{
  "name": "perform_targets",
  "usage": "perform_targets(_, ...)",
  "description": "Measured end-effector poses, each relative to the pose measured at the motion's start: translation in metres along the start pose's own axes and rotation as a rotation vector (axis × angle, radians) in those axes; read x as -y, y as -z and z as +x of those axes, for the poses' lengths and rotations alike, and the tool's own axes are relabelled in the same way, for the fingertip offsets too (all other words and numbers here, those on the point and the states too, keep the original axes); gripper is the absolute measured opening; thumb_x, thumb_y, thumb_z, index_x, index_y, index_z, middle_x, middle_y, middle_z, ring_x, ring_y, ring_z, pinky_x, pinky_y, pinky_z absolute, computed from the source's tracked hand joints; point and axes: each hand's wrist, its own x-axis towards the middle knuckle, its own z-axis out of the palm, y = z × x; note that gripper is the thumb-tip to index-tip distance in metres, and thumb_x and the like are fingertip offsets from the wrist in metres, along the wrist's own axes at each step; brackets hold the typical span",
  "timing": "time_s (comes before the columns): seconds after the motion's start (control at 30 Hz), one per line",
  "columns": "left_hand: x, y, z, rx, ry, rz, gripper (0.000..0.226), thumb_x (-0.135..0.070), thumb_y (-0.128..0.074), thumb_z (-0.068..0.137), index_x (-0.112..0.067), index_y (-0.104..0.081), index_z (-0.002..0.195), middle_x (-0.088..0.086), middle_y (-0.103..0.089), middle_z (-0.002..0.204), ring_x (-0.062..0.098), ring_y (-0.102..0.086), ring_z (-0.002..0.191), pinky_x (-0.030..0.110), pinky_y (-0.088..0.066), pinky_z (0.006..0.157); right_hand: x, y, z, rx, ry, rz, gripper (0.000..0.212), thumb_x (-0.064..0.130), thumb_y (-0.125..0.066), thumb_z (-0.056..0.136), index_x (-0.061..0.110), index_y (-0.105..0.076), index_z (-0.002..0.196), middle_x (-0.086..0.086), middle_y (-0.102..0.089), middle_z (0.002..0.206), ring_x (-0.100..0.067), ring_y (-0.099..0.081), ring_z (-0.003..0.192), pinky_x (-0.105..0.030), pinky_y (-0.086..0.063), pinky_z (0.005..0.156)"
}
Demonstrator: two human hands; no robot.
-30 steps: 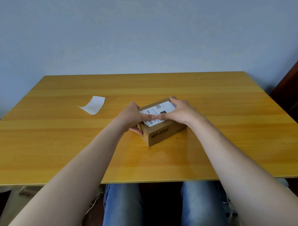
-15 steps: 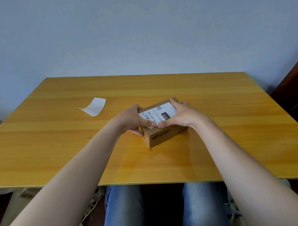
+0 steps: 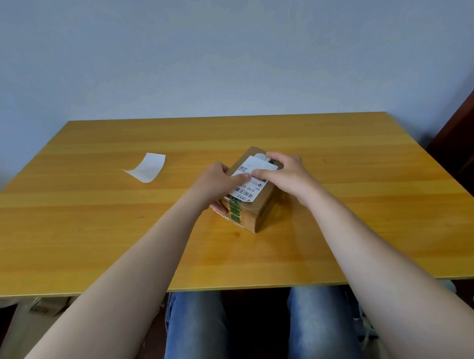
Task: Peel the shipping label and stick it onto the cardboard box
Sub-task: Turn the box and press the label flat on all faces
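Thumbs down on the shipping label [image 3: 248, 188], both hands on the cardboard box [image 3: 260, 205].
Your left hand [image 3: 217, 185] grips the box's left side, your right hand [image 3: 287, 174] curls over its right edge, and your thumb tips almost meet on the label on top. The box sits mid-table [image 3: 367, 200], with a curled white backing sheet [image 3: 147, 168] well off to its left.

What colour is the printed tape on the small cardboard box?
The printed tape is green; head view shows it.

Shipping label [image 3: 247, 190] on cardboard box [image 3: 263, 208]: is showing "070-07", cut off, upside down; green tape [image 3: 235, 212] is bearing unreadable print.
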Motion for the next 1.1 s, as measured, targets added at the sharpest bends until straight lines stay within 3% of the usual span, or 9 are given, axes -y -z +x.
perform_targets(0.27, -0.002, -0.005, 0.006, -0.044, 0.015, 0.029, 0.057, -0.051, -0.077, 0.09, -0.016, -0.051, 0.127, 0.007, -0.069, 0.106, 0.039, -0.077, 0.083, 0.06, -0.065, 0.065, 0.004, -0.003, 0.002, 0.011, 0.012, -0.036, 0.086, 0.04, -0.087, 0.081, 0.033, -0.044, 0.155, -0.002, -0.031, 0.147, -0.014, -0.047, 0.109, -0.026, -0.039, 0.089)
perform_targets(0.53, 0.001, 0.0, 0.011, 0.008, 0.031, 0.018, 0.071, -0.048, -0.088, 0.081, -0.017, -0.051, 0.134, 0.007, -0.069, 0.11, 0.037, -0.078, 0.085, 0.057, -0.066, 0.064, 0.001, 0.004, 0.008, 0.054, 0.048, -0.083, 0.097, 0.041, -0.092, 0.075, 0.032, -0.042, 0.158, -0.005, -0.033, 0.152, -0.015, -0.047, 0.117, -0.028, -0.04, 0.092)
perform_targets(0.67, 0.001, 0.002, 0.01, 0.041, 0.024, 0.049, 0.086, -0.054, -0.092, 0.071, -0.018, -0.05, 0.138, 0.004, -0.068, 0.116, 0.033, -0.078, 0.084, 0.051, -0.067, 0.065, -0.004, 0.011, 0.009, 0.1, 0.056, -0.081, 0.102, 0.043, -0.094, 0.071, 0.037, -0.041, 0.158, -0.003, -0.033, 0.156, -0.021, -0.043, 0.14, -0.028, -0.036, 0.093)
perform_targets(1.1, 0.007, 0.001, 0.014, 0.142, -0.109, 0.16, 0.073, -0.041, -0.096, 0.069, -0.021, -0.059, 0.129, 0.001, -0.068, 0.118, 0.027, -0.074, 0.099, 0.046, -0.068, 0.066, -0.004, 0.015, 0.006, 0.177, 0.052, -0.15, 0.107, 0.039, -0.093, 0.074, 0.039, -0.031, 0.162, -0.004, -0.026, 0.157, -0.022, -0.037, 0.143, -0.028, -0.031, 0.096)
